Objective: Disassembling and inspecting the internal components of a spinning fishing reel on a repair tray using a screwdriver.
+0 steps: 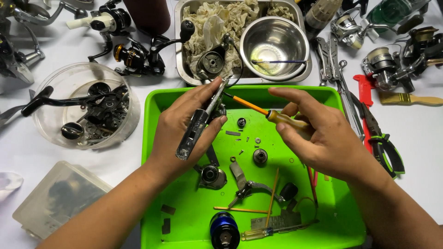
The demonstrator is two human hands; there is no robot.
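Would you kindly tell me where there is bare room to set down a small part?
Bare white table lies between the round tub and green tray, and right of the pliers. The tray's middle is crowded.

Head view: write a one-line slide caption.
Left hand holds a reel part; right hand applies a screwdriver over a green tray.

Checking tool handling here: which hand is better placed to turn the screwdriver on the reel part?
Right. The right hand already grips the screwdriver, its tip at the reel part the left hand holds steady.
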